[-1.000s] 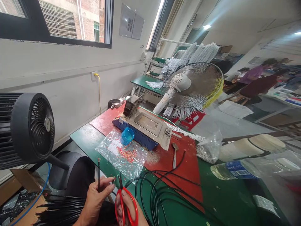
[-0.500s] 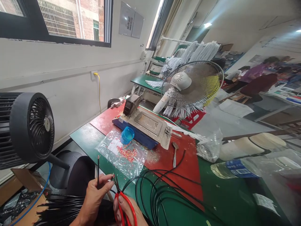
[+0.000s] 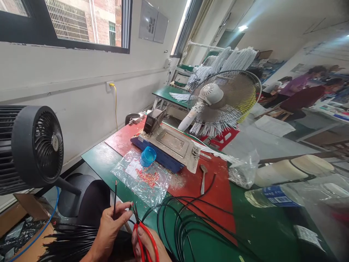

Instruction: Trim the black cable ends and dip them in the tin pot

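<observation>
My left hand [image 3: 111, 225] is closed around a black cable [image 3: 115, 193], whose end with coloured inner wires sticks up above the fingers. Its thumb and fingertips also pinch near a small wire end beside the blades. In my right hand [image 3: 152, 243] are red-handled scissors [image 3: 139, 229], with their narrow blades pointing up at the left fingertips. Whether the blades touch the wire I cannot tell. Loops of black cable [image 3: 174, 222] lie on the green table to the right. A bundle of black cables [image 3: 71, 242] rests at my lap, under the left forearm.
On the table are a plastic bag [image 3: 122, 174] with red and yellow scraps, a blue cup [image 3: 148, 156], a dusty blue-based machine [image 3: 174, 145], a spoon [image 3: 203, 178] and a bottle [image 3: 272, 196]. A black fan [image 3: 38, 145] stands left, a larger fan [image 3: 223, 98] behind. People sit far right.
The view has shifted very slightly. The cable end in my left hand leans a little more to the right; both hands otherwise hold nearly the same position.
</observation>
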Demonstrator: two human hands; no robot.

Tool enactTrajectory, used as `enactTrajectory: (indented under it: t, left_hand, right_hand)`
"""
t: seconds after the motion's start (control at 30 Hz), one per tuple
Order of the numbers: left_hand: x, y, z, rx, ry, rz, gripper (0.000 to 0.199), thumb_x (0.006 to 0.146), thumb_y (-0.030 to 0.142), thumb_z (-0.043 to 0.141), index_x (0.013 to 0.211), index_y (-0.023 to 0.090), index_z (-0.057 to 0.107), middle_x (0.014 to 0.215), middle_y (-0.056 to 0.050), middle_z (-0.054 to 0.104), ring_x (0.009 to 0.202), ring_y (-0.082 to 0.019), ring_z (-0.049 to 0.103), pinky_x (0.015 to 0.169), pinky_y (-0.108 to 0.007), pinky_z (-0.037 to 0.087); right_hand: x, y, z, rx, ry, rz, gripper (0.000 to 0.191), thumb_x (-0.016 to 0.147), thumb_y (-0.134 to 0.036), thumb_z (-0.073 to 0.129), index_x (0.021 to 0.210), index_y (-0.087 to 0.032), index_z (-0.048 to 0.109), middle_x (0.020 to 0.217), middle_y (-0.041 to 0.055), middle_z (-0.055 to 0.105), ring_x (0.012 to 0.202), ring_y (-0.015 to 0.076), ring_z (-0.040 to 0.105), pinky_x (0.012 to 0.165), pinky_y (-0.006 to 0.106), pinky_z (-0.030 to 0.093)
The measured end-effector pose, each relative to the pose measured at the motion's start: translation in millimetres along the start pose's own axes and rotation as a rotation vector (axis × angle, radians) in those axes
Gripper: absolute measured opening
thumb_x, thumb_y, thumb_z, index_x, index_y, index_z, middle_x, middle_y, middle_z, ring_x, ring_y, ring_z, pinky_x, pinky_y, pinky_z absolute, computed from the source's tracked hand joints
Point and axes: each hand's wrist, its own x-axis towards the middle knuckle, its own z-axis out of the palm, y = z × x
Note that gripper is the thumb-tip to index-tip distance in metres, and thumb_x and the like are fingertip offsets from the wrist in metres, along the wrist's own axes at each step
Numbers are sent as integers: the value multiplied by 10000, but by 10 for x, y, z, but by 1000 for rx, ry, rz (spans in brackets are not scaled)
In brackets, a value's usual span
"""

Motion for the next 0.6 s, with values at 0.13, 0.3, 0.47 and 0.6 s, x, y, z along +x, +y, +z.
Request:
enactTrajectory:
  t: [0.13,0.3,0.47,0.6]
  left_hand:
    - [1,8,-3,45,4,37,314,620,405,738,847,187,740,757,-31,622,809,-233,553,750,-305,434]
    - [13,-25,-26,129,-3,141,251,684,373,703,867,205,737,809,-47,641,836,-243,556,767,-316,432]
    - [45,-24,-87,140,-43,182,189,726,335,672,852,208,734,839,-57,656,873,-253,570,803,-326,423]
    - [68,28,-133,191,-113,190,145,720,324,679,805,223,739,802,-45,646,835,-239,574,773,-309,425]
  right_hand:
    - [1,10,-3,-21,24,1,549,679,-701,553,616,-157,511,469,-56,452,362,35,391,372,159,292]
    - [-12,27,5,134,57,82,500,667,-652,608,648,-155,560,463,-45,480,360,49,412,375,163,299]
    - [-35,-30,-3,414,11,272,489,606,-614,680,645,-134,598,481,-33,492,390,39,408,384,144,294]
    - [-52,-72,-8,373,-14,265,488,632,-613,667,672,-133,586,485,-43,490,390,32,416,385,132,306]
